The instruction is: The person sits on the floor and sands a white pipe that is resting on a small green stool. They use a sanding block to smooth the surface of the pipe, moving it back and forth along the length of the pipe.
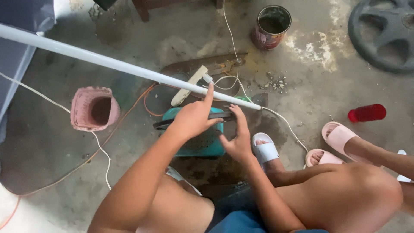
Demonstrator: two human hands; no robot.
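Stained concrete floor [310, 86] carries everything. The left hand [194, 116] rests its grip on a dark curved band [189, 119] lying over a teal machine housing [202, 144], forefinger raised to touch the long white tube [108, 62]; I cannot tell whether the palm clasps the band. The right hand [236, 136] spreads open, fingertips pressing the band's other end. The band looks seated but not yet fastened, I judge. Well apart, a rusty can [271, 26] holds dark residue; a pink hollow block [94, 108] looks empty.
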